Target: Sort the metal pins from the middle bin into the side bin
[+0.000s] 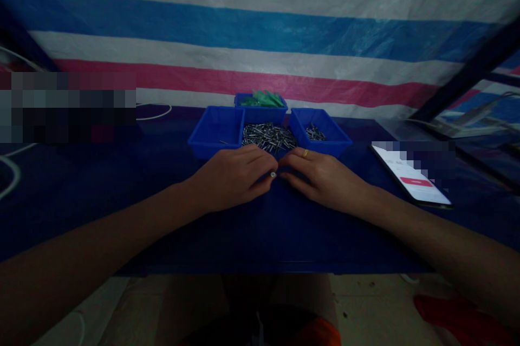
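My left hand (244,175) is closed, thumb and forefinger pinching a small metal fastener (273,174) whose round end faces me. Close against those fingertips is my right hand (320,175), wearing a ring, its thumb and forefinger apart with nothing visible between them. Just beyond both hands lies a heap of thin metal fasteners (268,136), too dim to tell the exact kind. A blue bin (215,126) on the left has a single piece near its front. The right blue bin (337,132) contains a small pile of similar pieces.
A third blue bin (260,114) at the back holds green packets (266,98). A lit phone (414,178) lies at the right on the dark blue table (260,237). Striped sheeting (260,26) hangs behind, and a white cable (156,113) curves at the left.
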